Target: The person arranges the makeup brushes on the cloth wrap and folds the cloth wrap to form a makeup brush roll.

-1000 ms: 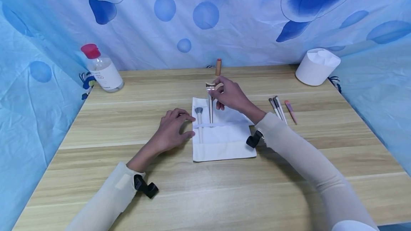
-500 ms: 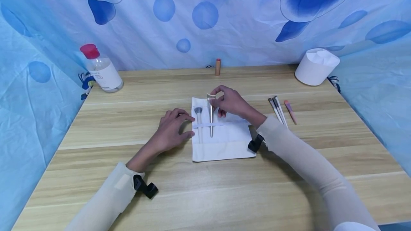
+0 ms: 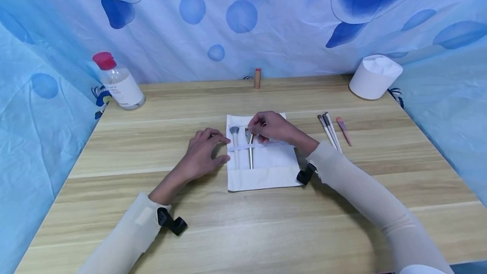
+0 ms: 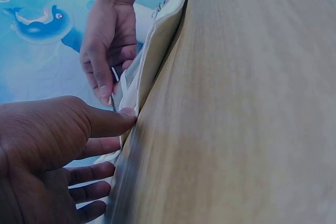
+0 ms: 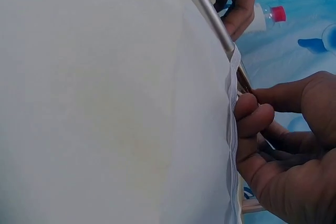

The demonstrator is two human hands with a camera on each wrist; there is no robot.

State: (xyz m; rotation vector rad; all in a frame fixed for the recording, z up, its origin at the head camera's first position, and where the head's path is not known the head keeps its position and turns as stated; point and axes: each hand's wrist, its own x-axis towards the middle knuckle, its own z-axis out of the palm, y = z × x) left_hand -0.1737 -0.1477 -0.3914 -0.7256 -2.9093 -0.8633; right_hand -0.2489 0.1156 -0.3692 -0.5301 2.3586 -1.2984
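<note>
Before a blue sea-print curtain (image 3: 163, 45), the wood-grain counter (image 3: 274, 231) bears a white pouch (image 3: 266, 179) whose band (image 3: 266, 145) holds a silver brush (image 3: 250, 157), pinched at eleven o'clock by the right hand (image 3: 274, 127), while the left hand (image 3: 203, 155), fingers apart, touches the pouch's nine-o'clock edge.

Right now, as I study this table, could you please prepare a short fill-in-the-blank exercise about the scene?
1. The right hand pinches a makeup ____ with a slim silver handle.
2. The left hand touches the ____ edge of the flat white fabric holder.
3. ____ dark-tipped, white-handled brushes lie beside the small pink brush.

Missing words: brush; left; three.
</note>
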